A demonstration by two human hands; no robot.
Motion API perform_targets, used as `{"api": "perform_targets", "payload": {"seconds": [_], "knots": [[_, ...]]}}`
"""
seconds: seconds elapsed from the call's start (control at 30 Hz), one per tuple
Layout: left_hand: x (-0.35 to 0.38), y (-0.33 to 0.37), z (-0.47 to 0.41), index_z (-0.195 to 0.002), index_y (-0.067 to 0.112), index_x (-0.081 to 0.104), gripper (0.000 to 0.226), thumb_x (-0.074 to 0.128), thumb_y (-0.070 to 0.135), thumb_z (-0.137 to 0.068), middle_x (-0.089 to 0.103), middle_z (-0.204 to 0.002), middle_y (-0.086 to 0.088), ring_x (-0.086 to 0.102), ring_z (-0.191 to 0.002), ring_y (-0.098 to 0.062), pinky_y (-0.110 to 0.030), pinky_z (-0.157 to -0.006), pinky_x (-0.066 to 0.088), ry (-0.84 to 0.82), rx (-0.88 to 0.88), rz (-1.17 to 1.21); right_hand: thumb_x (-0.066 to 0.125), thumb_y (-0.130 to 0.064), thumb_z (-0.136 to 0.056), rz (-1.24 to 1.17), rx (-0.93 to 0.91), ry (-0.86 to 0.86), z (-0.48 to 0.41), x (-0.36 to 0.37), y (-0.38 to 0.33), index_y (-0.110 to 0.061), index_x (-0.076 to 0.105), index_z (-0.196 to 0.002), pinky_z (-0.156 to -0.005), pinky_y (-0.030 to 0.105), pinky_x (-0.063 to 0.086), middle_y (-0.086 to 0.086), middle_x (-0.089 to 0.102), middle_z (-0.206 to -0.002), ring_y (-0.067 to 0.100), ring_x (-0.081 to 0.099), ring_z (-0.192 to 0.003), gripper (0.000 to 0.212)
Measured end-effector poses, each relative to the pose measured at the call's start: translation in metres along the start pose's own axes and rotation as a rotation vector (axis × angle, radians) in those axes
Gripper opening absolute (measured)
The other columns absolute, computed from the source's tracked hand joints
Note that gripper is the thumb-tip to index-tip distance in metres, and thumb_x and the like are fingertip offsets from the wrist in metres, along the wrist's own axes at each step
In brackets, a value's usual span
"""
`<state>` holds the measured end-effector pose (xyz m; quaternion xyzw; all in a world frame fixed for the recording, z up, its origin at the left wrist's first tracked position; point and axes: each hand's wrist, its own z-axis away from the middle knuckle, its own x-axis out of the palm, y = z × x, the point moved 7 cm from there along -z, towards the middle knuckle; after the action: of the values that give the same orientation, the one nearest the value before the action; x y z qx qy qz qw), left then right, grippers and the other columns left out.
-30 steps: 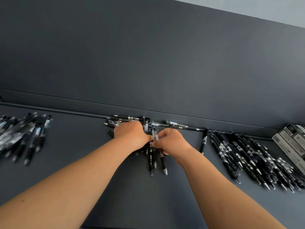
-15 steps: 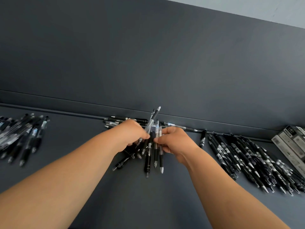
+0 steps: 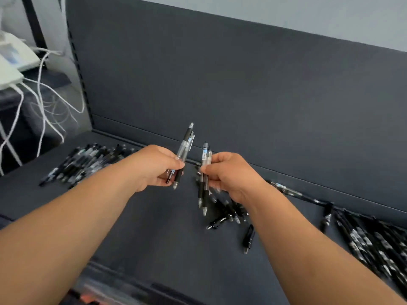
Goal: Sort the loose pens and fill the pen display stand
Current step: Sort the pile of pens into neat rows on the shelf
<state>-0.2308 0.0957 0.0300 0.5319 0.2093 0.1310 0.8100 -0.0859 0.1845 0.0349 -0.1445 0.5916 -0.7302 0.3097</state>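
Sorting was judged to be partly done, and filling not yet begun. A left bunch point(image 3: 183, 150) of pens was gripped in the left hand point(image 3: 154, 167). The fingers were curled round the lower barrels, and the upper ends were raised toward the centre of the frame. A right bunch point(image 3: 204, 154) of two or three pens was pinched between thumb and fingers of the right hand point(image 3: 230, 176) and held nearly upright. The two bunches were held near each other but apart, above the shelf point(image 3: 143, 227).

Two gathered heaps were seen on the shelf: a left pile point(image 3: 88, 159) at mid left, and a larger right pile point(image 3: 374, 243) at lower right. From these it was judged that much of the sorting had been carried out. A small scatter of loose pens point(image 3: 226, 213) lay unsorted under and just below the right hand. A single pen point(image 3: 248, 238) lay a little lower, and a few strays point(image 3: 288, 191) lay along the back edge toward the right.

No stand could be found in the frame. A blurred object at the bottom edge could not be made out. It was therefore judged that the held bunches had yet to be assigned to a pile, the scatter had yet to be cleared, and the whole filling step was left to do. White cables point(image 3: 41, 102) were seen at upper left, off the shelf.
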Motion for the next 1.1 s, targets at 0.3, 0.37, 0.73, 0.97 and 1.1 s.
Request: {"api": "perform_targets", "payload": {"seconds": [0.3,0.37,0.73,0.97,1.1], "knots": [[-0.126,-0.04,0.011,-0.073,0.007,0.054,0.017,0.065,0.0,-0.083,0.048,-0.064,-0.01,0.046,-0.055,-0.021,-0.027,-0.054,0.046,0.297,-0.086,-0.162,0.065,0.0,-0.084,-0.002,0.136,-0.131,-0.042,0.118,0.003,-0.011,0.054,-0.105,-0.057,0.023,0.05,0.002,0.064,-0.077,0.01,0.061,-0.064,0.026],[-0.138,-0.048,0.007,-0.068,0.009,0.047,0.025,0.064,-0.002,-0.082,0.043,-0.063,-0.01,0.043,-0.057,-0.022,-0.028,-0.053,0.043,0.329,-0.095,-0.203,0.065,0.001,-0.084,-0.005,0.168,-0.13,-0.048,0.132,0.006,-0.011,0.053,-0.103,-0.056,0.023,0.05,0.003,0.062,-0.077,0.01,0.06,-0.062,0.026],[-0.154,-0.044,-0.007,-0.102,0.013,0.061,0.028,0.063,0.034,-0.084,0.059,-0.101,-0.007,0.058,-0.093,-0.027,-0.032,-0.076,0.046,0.475,0.096,-0.878,0.055,-0.002,-0.09,0.367,0.022,-0.07,-0.06,0.154,0.009,-0.013,0.029,-0.147,-0.09,0.031,0.052,0.007,0.047,-0.14,0.02,0.059,-0.103,0.064],[-0.141,-0.052,-0.01,-0.131,0.02,0.049,0.058,0.059,0.052,-0.084,0.043,-0.132,-0.009,0.033,-0.126,-0.031,-0.04,-0.1,0.035,0.488,0.16,-1.049,0.047,0.001,-0.091,0.438,-0.041,-0.047,-0.041,0.151,0.004,-0.015,0.041,-0.141,-0.093,0.027,0.048,-0.002,0.057,-0.123,0.018,0.055,-0.111,0.053],[-0.129,-0.06,-0.01,-0.136,0.025,0.041,0.068,0.055,0.062,-0.08,0.038,-0.138,-0.006,0.027,-0.13,-0.028,-0.042,-0.104,0.027,0.462,0.136,-1.115,0.052,-0.004,-0.092,0.39,-0.068,-0.071,-0.03,0.147,-0.002,-0.014,0.047,-0.135,-0.079,0.016,0.039,-0.015,0.055,-0.097,0.001,0.051,-0.084,0.045]]}}
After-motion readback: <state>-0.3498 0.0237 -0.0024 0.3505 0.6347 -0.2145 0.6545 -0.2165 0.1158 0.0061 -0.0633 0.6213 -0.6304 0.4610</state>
